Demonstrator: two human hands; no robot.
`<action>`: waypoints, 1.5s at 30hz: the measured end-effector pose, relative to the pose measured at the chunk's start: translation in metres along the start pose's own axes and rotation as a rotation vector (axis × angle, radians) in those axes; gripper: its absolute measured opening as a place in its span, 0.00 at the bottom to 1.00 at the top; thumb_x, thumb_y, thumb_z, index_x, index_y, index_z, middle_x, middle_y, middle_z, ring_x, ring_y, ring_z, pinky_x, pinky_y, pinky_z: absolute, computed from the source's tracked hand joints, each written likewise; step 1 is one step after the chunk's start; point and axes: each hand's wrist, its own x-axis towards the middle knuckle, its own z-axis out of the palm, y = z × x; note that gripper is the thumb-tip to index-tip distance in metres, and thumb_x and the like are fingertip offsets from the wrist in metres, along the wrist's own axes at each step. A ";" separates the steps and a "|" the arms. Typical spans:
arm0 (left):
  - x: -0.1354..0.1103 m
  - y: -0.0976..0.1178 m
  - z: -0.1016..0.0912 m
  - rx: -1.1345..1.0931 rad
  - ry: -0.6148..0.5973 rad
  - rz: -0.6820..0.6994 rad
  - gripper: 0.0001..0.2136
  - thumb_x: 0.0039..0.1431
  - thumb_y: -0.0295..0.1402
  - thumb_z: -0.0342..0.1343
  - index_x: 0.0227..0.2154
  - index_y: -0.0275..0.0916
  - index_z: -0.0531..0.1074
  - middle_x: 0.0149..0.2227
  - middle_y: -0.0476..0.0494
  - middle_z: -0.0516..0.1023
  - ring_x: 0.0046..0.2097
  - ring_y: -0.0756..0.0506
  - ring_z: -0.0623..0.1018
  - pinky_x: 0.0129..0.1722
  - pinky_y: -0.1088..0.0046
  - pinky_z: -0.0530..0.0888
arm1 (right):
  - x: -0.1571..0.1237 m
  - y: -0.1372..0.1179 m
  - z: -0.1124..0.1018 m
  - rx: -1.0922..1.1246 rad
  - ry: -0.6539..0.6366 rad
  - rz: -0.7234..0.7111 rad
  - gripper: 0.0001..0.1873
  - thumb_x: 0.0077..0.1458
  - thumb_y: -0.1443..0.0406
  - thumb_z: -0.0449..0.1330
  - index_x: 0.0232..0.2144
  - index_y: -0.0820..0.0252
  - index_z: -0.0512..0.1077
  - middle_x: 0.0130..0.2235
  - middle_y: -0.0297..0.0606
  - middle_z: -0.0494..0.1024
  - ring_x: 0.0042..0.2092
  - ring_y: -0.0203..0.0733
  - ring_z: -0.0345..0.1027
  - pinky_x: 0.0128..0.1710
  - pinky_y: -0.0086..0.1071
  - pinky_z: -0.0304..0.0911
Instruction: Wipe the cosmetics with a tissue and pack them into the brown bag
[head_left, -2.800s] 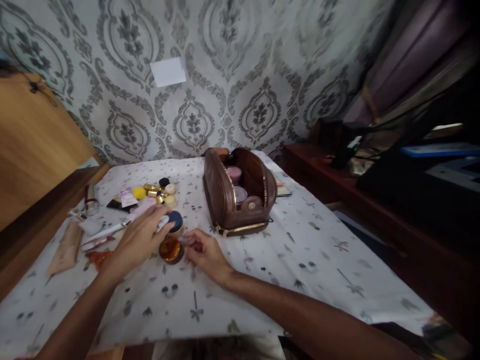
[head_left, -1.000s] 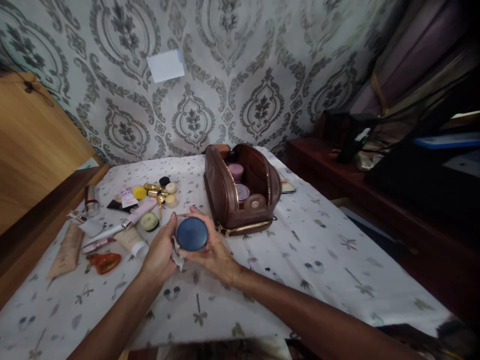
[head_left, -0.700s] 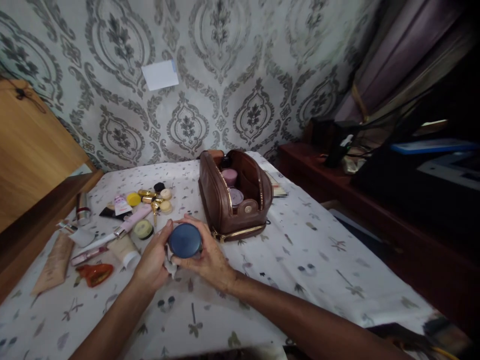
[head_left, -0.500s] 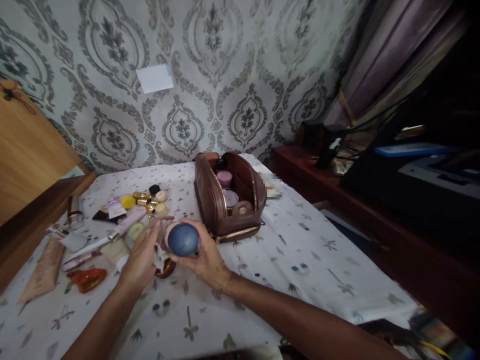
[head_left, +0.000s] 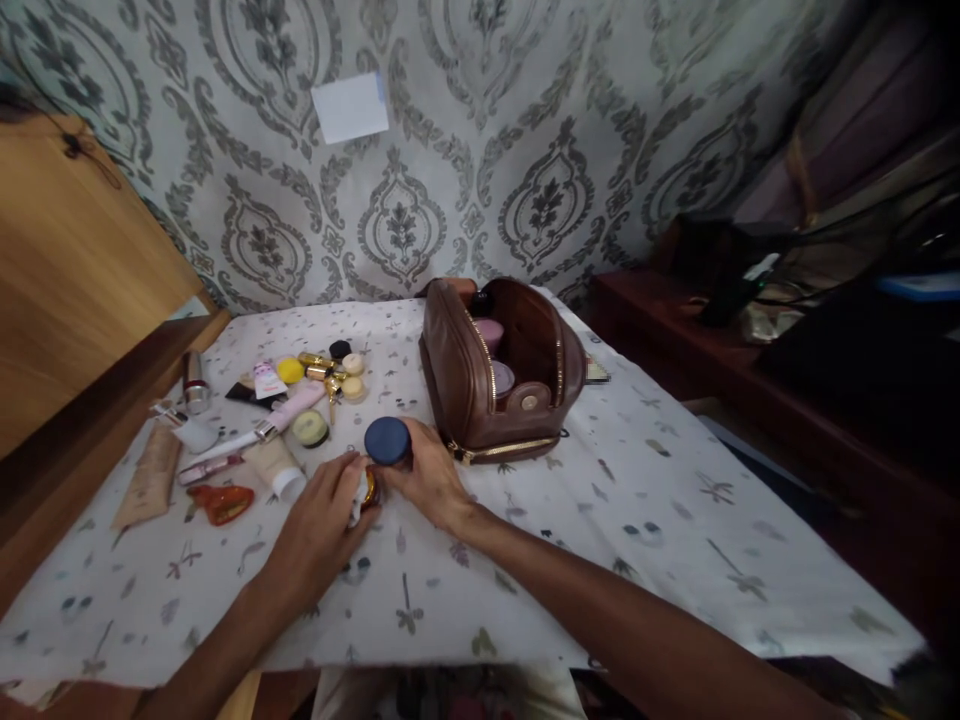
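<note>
My right hand (head_left: 433, 482) is wrapped around a small jar with a dark blue lid (head_left: 388, 440), low over the patterned cloth. Close beside it, my left hand (head_left: 324, 512) has its fingers closed on a crumpled white tissue (head_left: 358, 500). An amber-gold round item (head_left: 370, 487) shows at those fingertips; its kind is mostly hidden. Behind my right hand a brown cosmetic bag (head_left: 469, 385) stands unzipped. Inside it are a pink-lidded container (head_left: 490, 333) and a pale round container (head_left: 502, 378).
Left of my hands lie several cosmetics: a beige tube (head_left: 148, 478), a cream tube (head_left: 274, 468), a green-topped round pot (head_left: 310, 428) and small yellow pots (head_left: 352, 388). An orange hair claw (head_left: 223, 503) lies nearer. A wooden panel (head_left: 90, 230) borders the left; a dark red surface (head_left: 660, 330) the right.
The view has shifted, so the scene sits farther right. The blue-lidded jar has come down from a tilt to more upright. My left hand has come away from the jar to the amber-gold item.
</note>
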 end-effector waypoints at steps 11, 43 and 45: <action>0.011 0.023 -0.028 -0.358 0.151 -0.330 0.22 0.59 0.45 0.58 0.53 0.41 0.67 0.52 0.40 0.74 0.52 0.39 0.75 0.53 0.60 0.71 | -0.030 -0.014 -0.015 -0.063 0.042 -0.493 0.32 0.60 0.61 0.60 0.63 0.60 0.57 0.59 0.52 0.67 0.61 0.53 0.60 0.62 0.51 0.58; 0.014 0.052 -0.013 -1.068 0.108 -0.913 0.25 0.57 0.55 0.51 0.44 0.40 0.77 0.39 0.39 0.83 0.48 0.32 0.81 0.46 0.55 0.79 | -0.038 -0.019 -0.019 0.057 -0.145 -0.540 0.31 0.56 0.55 0.65 0.58 0.55 0.62 0.59 0.42 0.73 0.66 0.44 0.56 0.64 0.41 0.52; 0.017 0.060 -0.016 -1.204 0.072 -1.022 0.23 0.55 0.53 0.54 0.41 0.38 0.78 0.36 0.38 0.83 0.44 0.33 0.82 0.41 0.56 0.81 | -0.038 -0.017 -0.017 0.067 -0.106 -0.534 0.31 0.55 0.56 0.65 0.58 0.54 0.62 0.58 0.42 0.74 0.65 0.45 0.57 0.63 0.41 0.54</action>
